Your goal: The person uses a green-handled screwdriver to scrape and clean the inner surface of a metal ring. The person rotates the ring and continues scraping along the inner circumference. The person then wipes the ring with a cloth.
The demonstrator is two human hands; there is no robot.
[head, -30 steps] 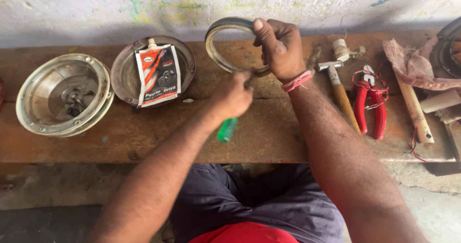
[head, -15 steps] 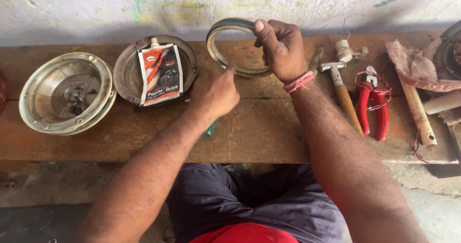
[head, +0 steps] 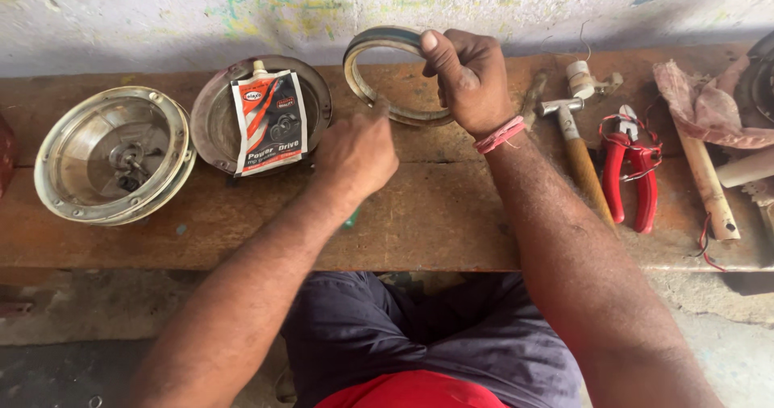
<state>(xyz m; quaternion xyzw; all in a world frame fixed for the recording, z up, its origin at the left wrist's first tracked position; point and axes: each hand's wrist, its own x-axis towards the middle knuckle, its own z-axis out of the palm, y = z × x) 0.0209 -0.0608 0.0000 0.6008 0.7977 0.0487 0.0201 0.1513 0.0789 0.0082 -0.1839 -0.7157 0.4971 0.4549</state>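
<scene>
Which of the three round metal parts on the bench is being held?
The thin open metal ring, gripped by the right hand. The shiny reflector bowl and dark round pan lie untouched further left.

One ring (head: 367,73), two round dishes (head: 109,156) (metal), one hammer (head: 574,138), one pliers (head: 630,170).
</scene>
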